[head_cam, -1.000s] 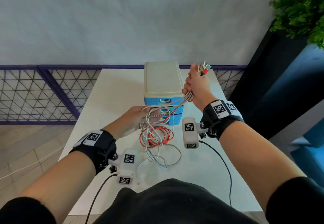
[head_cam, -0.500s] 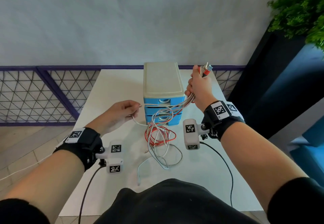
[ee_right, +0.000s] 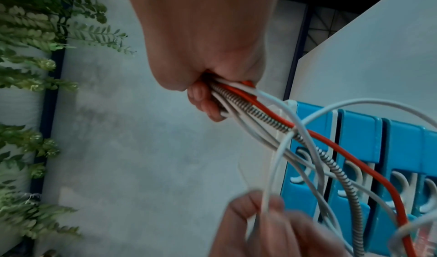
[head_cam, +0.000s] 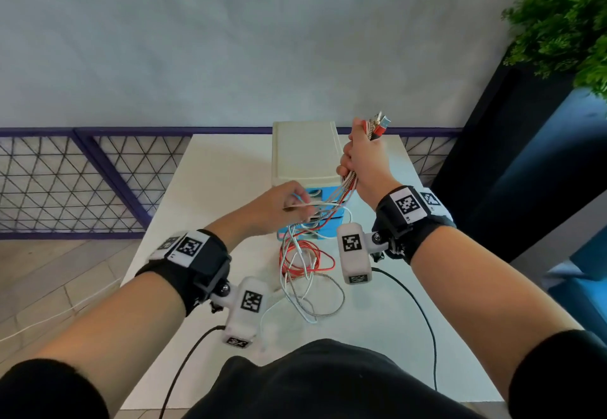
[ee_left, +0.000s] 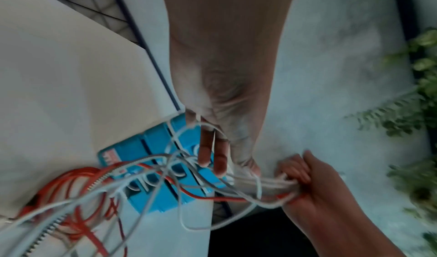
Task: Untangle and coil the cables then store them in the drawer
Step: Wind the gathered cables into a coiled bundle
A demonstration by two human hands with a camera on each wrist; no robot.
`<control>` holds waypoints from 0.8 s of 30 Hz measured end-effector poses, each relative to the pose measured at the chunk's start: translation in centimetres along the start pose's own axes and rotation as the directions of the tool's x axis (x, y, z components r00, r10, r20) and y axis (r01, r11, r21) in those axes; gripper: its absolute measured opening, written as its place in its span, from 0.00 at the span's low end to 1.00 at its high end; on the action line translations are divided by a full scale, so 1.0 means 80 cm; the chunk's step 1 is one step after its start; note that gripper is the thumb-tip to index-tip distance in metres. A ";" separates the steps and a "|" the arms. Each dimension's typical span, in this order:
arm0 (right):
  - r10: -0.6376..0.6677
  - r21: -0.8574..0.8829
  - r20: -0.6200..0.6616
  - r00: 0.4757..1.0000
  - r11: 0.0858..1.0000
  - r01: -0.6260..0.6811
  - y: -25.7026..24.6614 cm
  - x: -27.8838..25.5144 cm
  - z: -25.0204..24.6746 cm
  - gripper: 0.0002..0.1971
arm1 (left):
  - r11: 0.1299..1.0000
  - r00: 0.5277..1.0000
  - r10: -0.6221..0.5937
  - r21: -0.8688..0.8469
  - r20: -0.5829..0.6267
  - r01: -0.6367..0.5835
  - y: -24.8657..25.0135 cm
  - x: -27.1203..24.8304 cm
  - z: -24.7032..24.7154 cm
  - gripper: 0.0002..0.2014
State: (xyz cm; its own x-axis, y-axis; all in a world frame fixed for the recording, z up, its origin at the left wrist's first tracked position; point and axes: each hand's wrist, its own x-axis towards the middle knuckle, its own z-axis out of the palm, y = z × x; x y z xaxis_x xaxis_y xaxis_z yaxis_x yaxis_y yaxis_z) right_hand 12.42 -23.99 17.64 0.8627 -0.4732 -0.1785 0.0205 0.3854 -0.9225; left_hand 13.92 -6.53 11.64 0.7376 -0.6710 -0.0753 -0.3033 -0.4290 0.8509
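R hand (head_cam: pixel 366 164) fisted round cable bundle (ee_right: pixel 238 100), plug ends up, above drawer unit (head_cam: pixel 307 152); L hand (head_cam: pixel 276 208) pinches a white cable (head_cam: pixel 303 203) at unit's front; rest of tangle (head_cam: pixel 305 264) on table before unit; step: untangling, I judge; next: draw white cable free w/o tightening knots.

Hands: two, left hand (head_cam: pixel 276 208) and right hand (head_cam: pixel 364 162)
Red cable (head_cam: pixel 307 256): one
Metal-braided cable (head_cam: pixel 323 307): one
White cables (head_cam: pixel 303 290): several, count unclear
Drawer unit (head_cam: pixel 305 152): one
Desk (head_cam: pixel 226 162): one
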 end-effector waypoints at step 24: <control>-0.018 -0.133 -0.018 1.000 0.991 0.016 0.003 0.004 -0.011 0.15 | 0.991 0.977 -0.057 -0.127 -0.205 0.031 -0.002 -0.012 -0.018 0.10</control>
State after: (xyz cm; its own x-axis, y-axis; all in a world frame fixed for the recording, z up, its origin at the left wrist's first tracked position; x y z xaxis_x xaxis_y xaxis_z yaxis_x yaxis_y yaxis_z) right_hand 12.26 -24.71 17.07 0.8527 -0.4947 -0.1680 -0.0334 0.2692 -0.9625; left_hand 14.12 -4.92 12.31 0.8614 -0.5078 -0.0153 -0.2016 -0.3694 0.9072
